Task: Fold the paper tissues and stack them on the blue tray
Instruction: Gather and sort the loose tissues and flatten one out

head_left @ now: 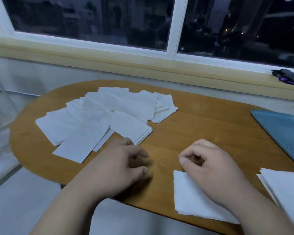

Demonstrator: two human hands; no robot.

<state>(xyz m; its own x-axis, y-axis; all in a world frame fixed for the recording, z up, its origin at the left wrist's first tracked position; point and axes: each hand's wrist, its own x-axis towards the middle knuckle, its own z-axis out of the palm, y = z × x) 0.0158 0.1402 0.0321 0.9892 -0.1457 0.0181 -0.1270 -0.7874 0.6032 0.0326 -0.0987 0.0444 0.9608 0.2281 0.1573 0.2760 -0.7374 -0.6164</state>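
Observation:
Several white paper tissues (105,116) lie spread and overlapping on the far left part of the wooden table (202,119). One folded tissue (192,199) lies at the near edge, partly under my right hand (210,168). That hand's fingers are curled, thumb against forefinger, and no paper shows between them. My left hand (124,165) hovers over bare wood just below the spread tissues, fingers loosely curled, holding nothing. The blue tray (282,133) sits at the right edge with nothing visible on it. A stack of folded tissues (285,189) lies on the table in front of the tray.
The oval table stands against a wall under a window sill (143,65). A dark purple object (288,77) lies on the sill at the far right. A clear plastic unit (0,116) stands left of the table.

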